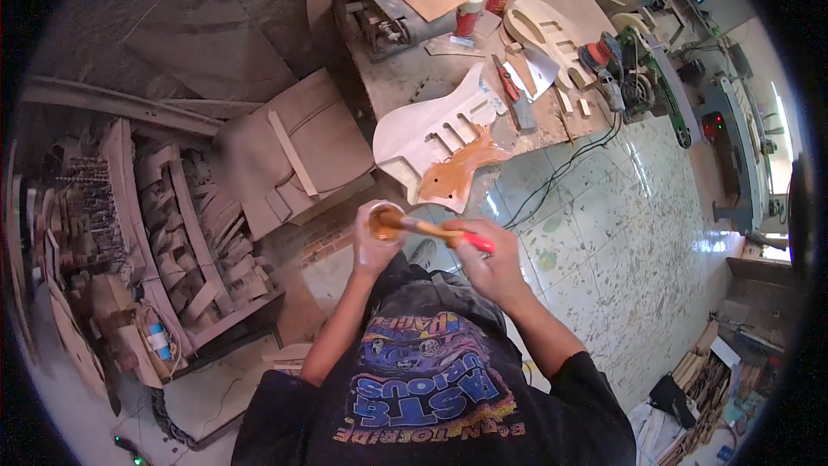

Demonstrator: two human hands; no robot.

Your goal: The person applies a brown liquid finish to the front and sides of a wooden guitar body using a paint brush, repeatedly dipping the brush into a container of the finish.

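My left hand point(369, 250) is wrapped round a small cup point(374, 226) with amber liquid inside. In my right hand point(492, 267) is a paintbrush point(429, 229) with a yellowish handle and a red end. The brush's head end is at the cup's mouth; motion blurs it, so I cannot tell how deep it reaches. Just beyond both hands, a pale wooden guitar body point(412, 131) lies at the near edge of the workbench point(379, 78). Wet-looking orange-brown liquid covers its near right part, round several cut slots and two dark holes.
A second guitar body point(535, 22), two glue bottles point(468, 10), a red-handled tool point(509, 86) and a red-and-black power tool point(599, 53) are on the bench. Black cables point(569, 168) hang toward the speckled floor point(595, 250). Shelves of wood offcuts point(194, 250) stand at left.
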